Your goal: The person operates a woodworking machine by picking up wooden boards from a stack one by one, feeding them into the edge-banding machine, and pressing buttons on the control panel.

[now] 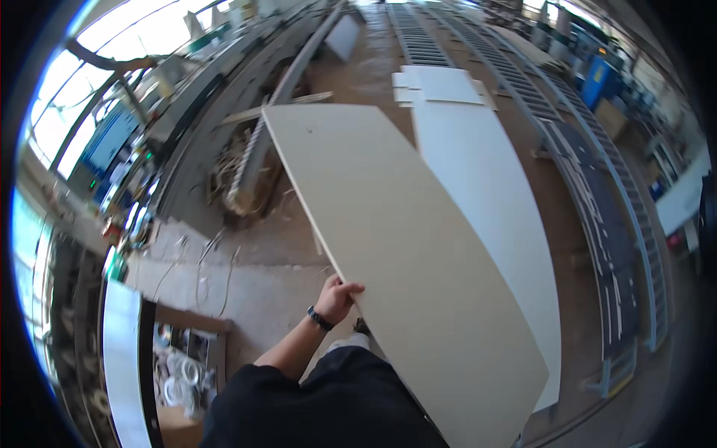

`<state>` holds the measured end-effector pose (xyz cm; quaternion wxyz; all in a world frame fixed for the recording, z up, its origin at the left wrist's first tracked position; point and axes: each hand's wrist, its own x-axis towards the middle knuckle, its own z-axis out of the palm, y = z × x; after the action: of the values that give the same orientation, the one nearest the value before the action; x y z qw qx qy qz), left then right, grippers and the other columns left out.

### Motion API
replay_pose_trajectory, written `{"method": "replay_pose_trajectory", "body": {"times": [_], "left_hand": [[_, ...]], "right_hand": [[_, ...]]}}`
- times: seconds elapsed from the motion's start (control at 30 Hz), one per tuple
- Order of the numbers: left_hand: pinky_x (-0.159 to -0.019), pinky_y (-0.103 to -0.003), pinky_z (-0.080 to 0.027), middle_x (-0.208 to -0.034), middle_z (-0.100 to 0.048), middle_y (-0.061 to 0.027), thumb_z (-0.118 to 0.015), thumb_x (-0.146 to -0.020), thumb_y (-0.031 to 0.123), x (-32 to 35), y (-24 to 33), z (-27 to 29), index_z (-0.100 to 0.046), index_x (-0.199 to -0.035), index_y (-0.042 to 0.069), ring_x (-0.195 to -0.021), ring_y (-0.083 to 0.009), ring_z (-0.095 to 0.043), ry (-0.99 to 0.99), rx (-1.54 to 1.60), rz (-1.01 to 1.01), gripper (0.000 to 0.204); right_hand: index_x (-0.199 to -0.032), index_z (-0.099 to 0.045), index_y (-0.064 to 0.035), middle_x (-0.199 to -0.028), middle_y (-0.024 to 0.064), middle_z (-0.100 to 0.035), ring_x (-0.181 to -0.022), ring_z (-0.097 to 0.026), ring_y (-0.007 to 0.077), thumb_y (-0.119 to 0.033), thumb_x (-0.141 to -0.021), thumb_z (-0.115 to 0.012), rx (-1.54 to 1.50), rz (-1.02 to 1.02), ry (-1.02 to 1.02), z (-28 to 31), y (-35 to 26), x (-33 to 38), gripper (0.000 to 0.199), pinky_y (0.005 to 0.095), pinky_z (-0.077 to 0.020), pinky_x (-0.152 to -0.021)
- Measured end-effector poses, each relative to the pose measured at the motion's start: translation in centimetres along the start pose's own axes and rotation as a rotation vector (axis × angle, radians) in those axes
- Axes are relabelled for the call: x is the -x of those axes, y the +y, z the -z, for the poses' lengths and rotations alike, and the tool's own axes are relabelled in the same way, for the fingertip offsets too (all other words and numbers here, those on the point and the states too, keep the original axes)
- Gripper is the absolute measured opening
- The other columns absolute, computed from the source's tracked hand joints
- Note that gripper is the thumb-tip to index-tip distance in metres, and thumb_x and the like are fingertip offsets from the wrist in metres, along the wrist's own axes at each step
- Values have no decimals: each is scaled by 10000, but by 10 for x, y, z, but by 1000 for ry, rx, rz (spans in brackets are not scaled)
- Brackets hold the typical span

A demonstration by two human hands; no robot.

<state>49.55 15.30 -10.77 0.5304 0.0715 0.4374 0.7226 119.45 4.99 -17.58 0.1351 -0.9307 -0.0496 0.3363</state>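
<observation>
My left hand (338, 300), with a dark band at the wrist, is closed on the left edge of a large pale beige board (396, 224). The thumb lies over the board's near face and the fingers go behind it. Tilted in front of me, the board reaches from upper left to lower right and covers part of a long white panel (485, 172) beyond it. No part of my right hand shows; the board hides that side of my body.
Flat white pieces (441, 84) lie at the white panel's far end. Roller conveyors (422, 37) run into the distance, and dark strips (597, 216) rest on a rack at right. Left are a long machine (196, 142), loose cords (202, 276) and a white-topped cabinet (123, 351).
</observation>
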Motion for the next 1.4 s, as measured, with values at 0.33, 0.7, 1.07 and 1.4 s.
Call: {"method": "replay_pose_trajectory", "body": {"times": [0.33, 0.7, 1.07, 1.4], "left_hand": [[-817, -327, -457, -974, -638, -163, -486, -685, -46, 70, 73, 175, -572, -994, -39, -832, -268, -594, 207, 451, -249, 321], [-840, -359, -465, -990, -650, -157, -449, -631, 26, 87, 183, 417, -578, -956, -36, -827, -307, -589, 477, 770, -514, 355], [-847, -372, -462, -990, -653, -155, -466, -639, 37, 63, 257, 592, -586, -941, -17, -818, -303, -584, 682, 869, -548, 329], [-839, -355, -494, -1056, -643, -157, -532, -926, 201, 42, 363, 621, -562, -1120, -64, -906, -251, -624, 651, 908, -683, 330]], "right_hand": [[-1006, -545, 34, -974, 157, -564, -887, -495, 306, -625, -964, -259, 150, 605, -94, -139, -181, 86, 720, 388, -424, -807], [-758, -569, 42, -701, 130, -568, -624, -467, 276, -647, -959, -251, 59, 1071, -140, -398, -224, 340, 785, 395, -431, -640], [-885, -630, 108, -851, 216, -636, -774, -589, 362, -675, -937, -236, 250, 1205, -146, -558, -202, 537, 879, 439, -465, -759], [-1019, -635, 94, -966, 244, -656, -872, -608, 411, -679, -932, -224, 466, 1193, -23, -624, -191, 564, 880, 470, -466, -815]]}}
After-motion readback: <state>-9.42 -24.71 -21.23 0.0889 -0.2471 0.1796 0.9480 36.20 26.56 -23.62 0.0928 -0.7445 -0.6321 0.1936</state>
